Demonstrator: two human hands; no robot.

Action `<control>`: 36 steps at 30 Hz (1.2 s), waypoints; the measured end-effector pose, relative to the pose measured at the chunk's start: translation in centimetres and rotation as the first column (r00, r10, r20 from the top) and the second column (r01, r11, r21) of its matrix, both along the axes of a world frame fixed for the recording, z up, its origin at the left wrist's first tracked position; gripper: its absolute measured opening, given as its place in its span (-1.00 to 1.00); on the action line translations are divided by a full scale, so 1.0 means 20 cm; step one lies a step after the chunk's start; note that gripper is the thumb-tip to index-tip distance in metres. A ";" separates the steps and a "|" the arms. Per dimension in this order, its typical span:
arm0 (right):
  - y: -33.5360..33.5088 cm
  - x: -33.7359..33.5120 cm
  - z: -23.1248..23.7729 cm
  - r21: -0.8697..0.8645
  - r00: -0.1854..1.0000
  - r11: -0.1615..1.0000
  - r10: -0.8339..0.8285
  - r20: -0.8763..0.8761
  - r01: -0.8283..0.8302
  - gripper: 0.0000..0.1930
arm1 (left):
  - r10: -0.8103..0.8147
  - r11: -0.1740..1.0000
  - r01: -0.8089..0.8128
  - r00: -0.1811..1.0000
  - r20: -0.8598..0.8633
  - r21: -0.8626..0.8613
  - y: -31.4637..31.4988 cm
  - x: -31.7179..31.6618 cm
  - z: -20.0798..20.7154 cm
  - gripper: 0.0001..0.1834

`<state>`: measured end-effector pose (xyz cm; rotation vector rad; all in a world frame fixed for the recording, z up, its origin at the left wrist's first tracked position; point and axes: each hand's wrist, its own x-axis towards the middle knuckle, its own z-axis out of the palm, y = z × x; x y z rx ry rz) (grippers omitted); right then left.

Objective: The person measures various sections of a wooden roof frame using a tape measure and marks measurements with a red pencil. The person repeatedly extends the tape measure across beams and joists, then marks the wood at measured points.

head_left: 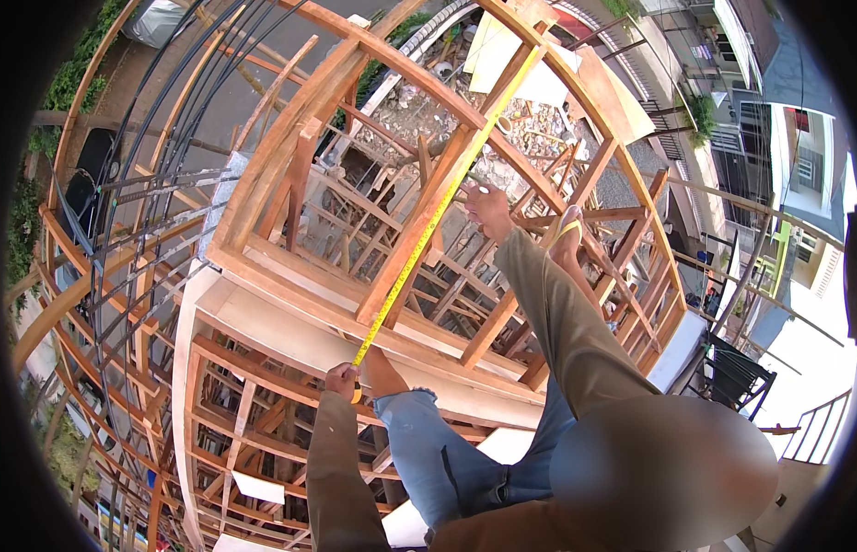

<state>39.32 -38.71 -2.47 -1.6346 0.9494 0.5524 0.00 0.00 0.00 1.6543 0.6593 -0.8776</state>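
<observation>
My left hand (341,379) is closed around a tape measure's case, mostly hidden by the fingers, with a bit of yellow and black showing beside them. From it the yellow tape blade (416,250) runs out straight, away and to the right, along a long wooden beam (428,207) to the frame's far edge. Close to the blade, about midway along the beam, is my right hand (486,210). Its fingers are curled, and a small pale tip shows by them; what it holds is too small to name.
I am up on a timber framework with open gaps and many props below. A pale board (263,313) crosses near my legs. Black cables (138,170) hang at the left. Plywood sheets (516,60) lie at the far side; rubble (438,110) is below. My sandalled foot (568,235) rests on the framing.
</observation>
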 end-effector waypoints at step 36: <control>-0.10 0.24 -0.57 0.010 0.976 0.983 -0.181 0.121 0.181 -0.77 | 0.191 0.943 -0.164 0.979 -0.070 0.289 -0.25 0.00 -0.45 -0.73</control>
